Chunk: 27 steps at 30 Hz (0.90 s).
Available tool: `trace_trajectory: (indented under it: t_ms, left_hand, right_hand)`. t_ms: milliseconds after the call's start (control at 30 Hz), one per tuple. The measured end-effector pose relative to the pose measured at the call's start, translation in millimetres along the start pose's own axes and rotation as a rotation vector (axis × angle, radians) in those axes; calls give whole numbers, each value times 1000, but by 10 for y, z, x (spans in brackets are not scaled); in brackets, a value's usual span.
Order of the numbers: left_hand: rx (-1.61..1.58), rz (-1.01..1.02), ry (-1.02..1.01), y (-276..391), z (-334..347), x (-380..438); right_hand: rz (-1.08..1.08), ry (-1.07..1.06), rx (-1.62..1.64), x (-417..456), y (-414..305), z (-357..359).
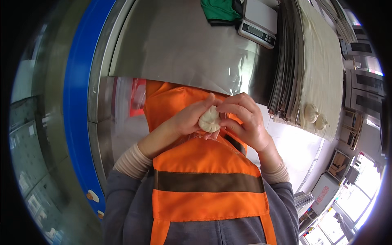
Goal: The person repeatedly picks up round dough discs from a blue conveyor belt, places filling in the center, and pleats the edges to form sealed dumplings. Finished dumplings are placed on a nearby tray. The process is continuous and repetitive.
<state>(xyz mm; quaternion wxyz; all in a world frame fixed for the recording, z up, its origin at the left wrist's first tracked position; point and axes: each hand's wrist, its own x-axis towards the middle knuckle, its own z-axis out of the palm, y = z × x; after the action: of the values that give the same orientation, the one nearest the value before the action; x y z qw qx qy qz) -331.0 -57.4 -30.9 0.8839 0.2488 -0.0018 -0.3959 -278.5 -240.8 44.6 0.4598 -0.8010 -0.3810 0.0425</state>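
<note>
A pale, pleated dough bun (209, 119) rests in my left hand (191, 118), whose thumb lies along its upper side and whose fingers show beneath it. My right hand (245, 118) is at the bun's right side, with its thumb and fingertips touching the pleats. Both hands are in front of the orange apron (208, 156), close to the edge of the steel table (183, 46). Two more pleated buns, one (311, 112) beside the other (321, 122), sit on the cloth-covered top of a tray stack at the right.
A digital scale (259, 24) stands at the table's far right, beside a green and black cloth (221, 11). The tall stack of trays (286, 73) under a pale cloth (321, 61) borders the table. A blue curved band (80, 73) runs down the left.
</note>
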Motion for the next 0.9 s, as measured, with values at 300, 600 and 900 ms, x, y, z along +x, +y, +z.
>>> trace_trajectory:
  t_ms: [300, 600, 900]
  left_hand:
    - [200, 155, 123, 43, 174, 86]
    - [294, 273, 357, -74, 257, 230]
    - [149, 334, 250, -6, 652, 732]
  right_hand:
    - [-59, 24, -282, -159, -20, -77]
    - [-12, 170, -113, -286, 112, -80]
    - [-49, 256, -141, -453, 145, -385]
